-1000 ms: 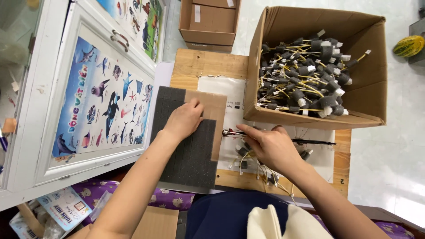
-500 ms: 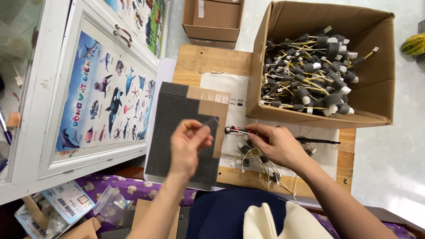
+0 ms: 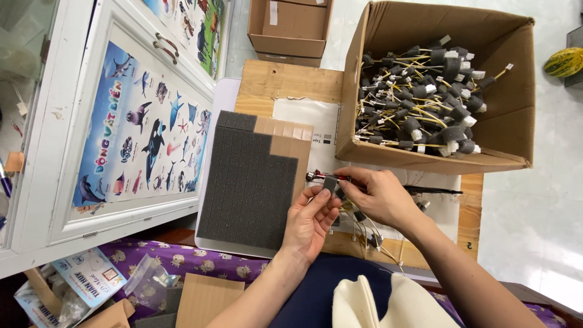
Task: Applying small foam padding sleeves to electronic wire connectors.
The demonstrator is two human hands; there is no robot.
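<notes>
Pinching small grey foam square (image 3: 330,184) onto wire (image 3: 316,177).

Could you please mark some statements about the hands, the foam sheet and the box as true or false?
1. The left hand holds a small dark foam piece at its fingertips. True.
2. The right hand rests inside the cardboard box. False: it is outside the box, in front of it, holding a thin cable.
3. The foam sheet lies left of both hands. True.
4. The box is empty. False: it holds many yellow cables with foam-wrapped ends.
5. Part of the foam sheet's backing is bare. True.
</notes>
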